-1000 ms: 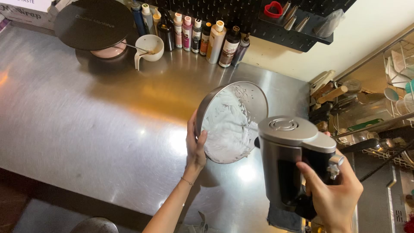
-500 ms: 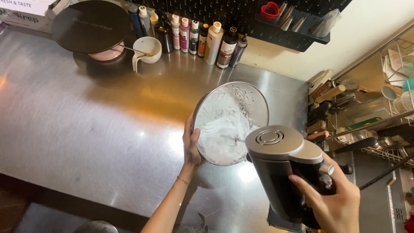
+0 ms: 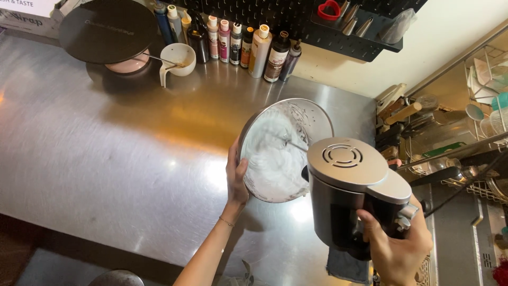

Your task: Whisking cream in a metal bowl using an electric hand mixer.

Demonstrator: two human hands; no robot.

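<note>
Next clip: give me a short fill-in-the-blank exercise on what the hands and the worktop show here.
1. The left hand tilts a metal mixing bowl that holds a ____ whipped mixture.
2. The right hand grips an electric hand ____ whose beaters reach into the bowl.
3. The bowl is held over a stainless ____ counter.
4. Behind the small white cup, a row of ____ lines the wall.

Missing words: white; mixer; steel; bottles

Tilted steel bowl (image 3: 280, 153) of white cream
</note>
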